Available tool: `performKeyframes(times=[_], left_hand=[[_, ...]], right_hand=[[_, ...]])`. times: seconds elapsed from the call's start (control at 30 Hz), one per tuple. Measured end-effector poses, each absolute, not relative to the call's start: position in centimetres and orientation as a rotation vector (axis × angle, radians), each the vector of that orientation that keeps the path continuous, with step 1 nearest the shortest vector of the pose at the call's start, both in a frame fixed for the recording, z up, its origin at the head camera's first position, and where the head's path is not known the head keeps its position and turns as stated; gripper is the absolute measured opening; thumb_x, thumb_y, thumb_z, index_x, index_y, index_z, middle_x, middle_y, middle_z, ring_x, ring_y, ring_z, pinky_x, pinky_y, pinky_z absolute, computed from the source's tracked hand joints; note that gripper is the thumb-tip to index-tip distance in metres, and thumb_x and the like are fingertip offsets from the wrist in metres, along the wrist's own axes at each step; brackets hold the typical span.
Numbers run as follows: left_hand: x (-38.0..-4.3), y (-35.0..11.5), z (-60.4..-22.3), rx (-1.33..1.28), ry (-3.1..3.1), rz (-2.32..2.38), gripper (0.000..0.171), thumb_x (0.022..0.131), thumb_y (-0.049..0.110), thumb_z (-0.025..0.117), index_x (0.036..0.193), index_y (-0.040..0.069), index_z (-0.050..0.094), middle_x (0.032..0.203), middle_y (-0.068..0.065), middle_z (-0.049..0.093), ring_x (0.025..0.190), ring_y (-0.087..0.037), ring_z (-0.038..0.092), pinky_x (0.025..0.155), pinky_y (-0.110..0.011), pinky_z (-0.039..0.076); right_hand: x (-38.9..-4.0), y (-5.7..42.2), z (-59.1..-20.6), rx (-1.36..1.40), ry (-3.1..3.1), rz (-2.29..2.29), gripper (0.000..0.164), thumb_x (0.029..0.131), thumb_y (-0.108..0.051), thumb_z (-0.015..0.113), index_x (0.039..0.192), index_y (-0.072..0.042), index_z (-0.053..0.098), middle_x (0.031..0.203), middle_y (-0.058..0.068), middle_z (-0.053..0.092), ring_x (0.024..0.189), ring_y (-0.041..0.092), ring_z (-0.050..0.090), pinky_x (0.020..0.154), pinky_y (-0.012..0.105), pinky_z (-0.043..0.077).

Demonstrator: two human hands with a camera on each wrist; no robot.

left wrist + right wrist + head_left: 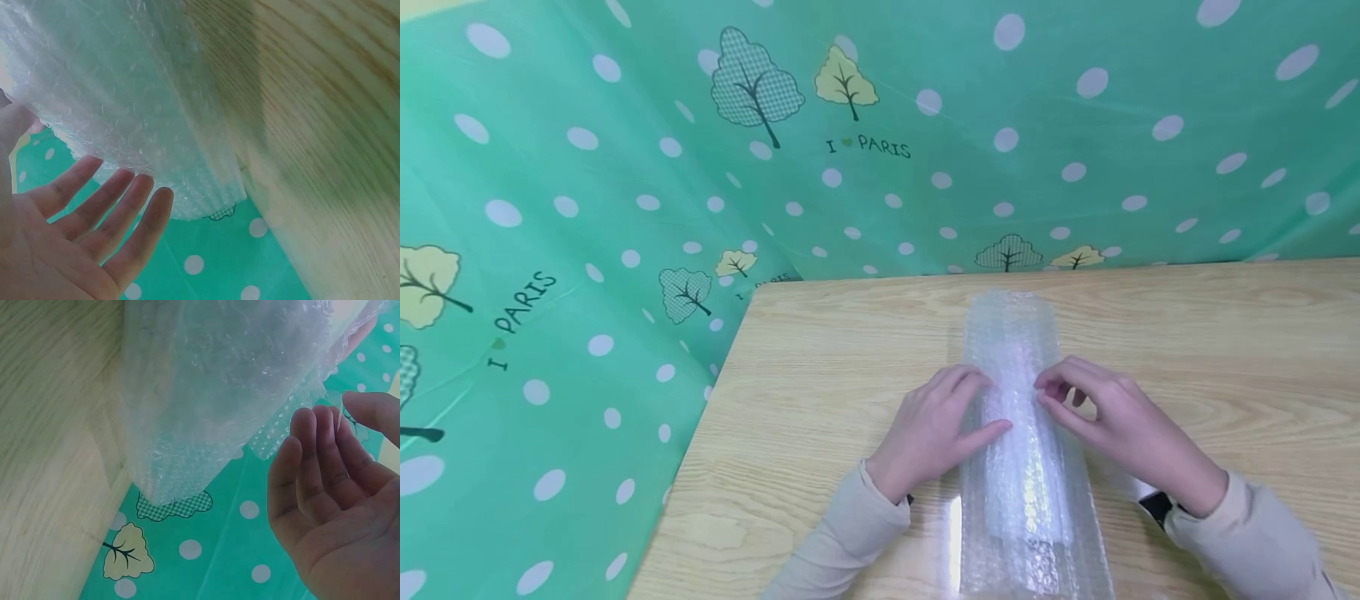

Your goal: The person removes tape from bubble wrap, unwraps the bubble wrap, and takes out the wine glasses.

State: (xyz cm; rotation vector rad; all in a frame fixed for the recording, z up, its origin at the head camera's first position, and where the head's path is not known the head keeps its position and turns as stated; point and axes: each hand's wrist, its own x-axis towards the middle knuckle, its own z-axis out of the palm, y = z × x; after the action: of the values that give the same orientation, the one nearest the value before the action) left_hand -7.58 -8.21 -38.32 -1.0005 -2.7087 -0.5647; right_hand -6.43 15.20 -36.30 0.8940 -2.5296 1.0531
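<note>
Head view: a long, narrow bundle of clear bubble wrap (pixel 1026 508) lies on a wood-grain table (pixel 812 375), stretching from the bottom of the view almost to the table's far edge. The wrap is layered, with a paler, whiter strip showing along its middle and bright glints on its surface. The left hand (pixel 928 425) is at the wrap's left side, thumb held well away from the forefinger, the fingertips reaching over that side. The right hand (pixel 1108 408) is opposite, fingers bent, thumb and forefinger tips close together at the wrap's right edge. Both arms wear pale sleeves (pixel 1255 533), and a black band (pixel 1156 506) shows near the right wrist. A green cloth (pixel 970 108) with white dots, trees and the words "I PARIS" hangs behind the table and on its left.

Left wrist view: the left hand is wide, palm towards the camera, four fingers spread and nearly straight beside the wrap. The thumb is partly cut off at the frame's edge. The table fills the right side.

Right wrist view: the right hand is narrow, its fingers gently curved towards the thumb, beside the wrap's edge. Whether it pinches a bit of film, I cannot tell.
</note>
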Motion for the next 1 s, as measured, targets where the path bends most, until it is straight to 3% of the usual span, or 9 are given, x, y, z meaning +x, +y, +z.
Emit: performKeyframes(times=[0.23,0.5,0.8,1.0], left_hand=[[-7.46,-8.45,-38.10,-0.992,-2.735,-0.556,0.050,0.087,0.057,0.050,0.118,0.019,0.055,0.119,0.006,0.053,0.108,-0.008,0.050,0.082,-0.023,0.049],[-7.50,-8.67,-38.18,-0.991,-2.749,-0.536,0.049,0.087,0.057,0.049,0.117,0.019,0.055,0.120,0.005,0.053,0.111,-0.009,0.049,0.082,-0.025,0.050],[-7.53,-8.87,-38.07,-0.989,-2.787,-0.519,0.050,0.088,0.059,0.045,0.118,0.020,0.054,0.122,0.005,0.052,0.111,-0.009,0.049,0.082,-0.026,0.050],[-7.59,-8.98,-38.00,-0.987,-2.787,-0.524,0.050,0.088,0.059,0.044,0.118,0.020,0.054,0.120,0.006,0.052,0.109,-0.009,0.050,0.082,-0.026,0.050]], right_hand=[[-6.52,14.87,-36.60,0.926,-2.506,1.016,0.024,0.076,-0.005,0.072,0.097,-0.012,0.062,0.094,-0.010,0.061,0.085,0.003,0.054,0.066,0.022,0.050],[-6.42,14.65,-36.97,0.892,-2.546,0.919,0.026,0.075,-0.014,0.074,0.098,-0.012,0.061,0.102,-0.007,0.054,0.101,0.008,0.047,0.086,0.024,0.043],[-6.04,14.51,-37.10,0.804,-2.626,0.956,0.039,0.076,-0.026,0.075,0.107,-0.011,0.057,0.116,0.001,0.049,0.112,0.018,0.041,0.092,0.042,0.042],[-5.76,14.28,-37.19,0.733,-2.731,1.028,0.061,0.077,-0.043,0.071,0.124,-0.010,0.050,0.133,0.006,0.040,0.123,0.025,0.034,0.092,0.056,0.040]])
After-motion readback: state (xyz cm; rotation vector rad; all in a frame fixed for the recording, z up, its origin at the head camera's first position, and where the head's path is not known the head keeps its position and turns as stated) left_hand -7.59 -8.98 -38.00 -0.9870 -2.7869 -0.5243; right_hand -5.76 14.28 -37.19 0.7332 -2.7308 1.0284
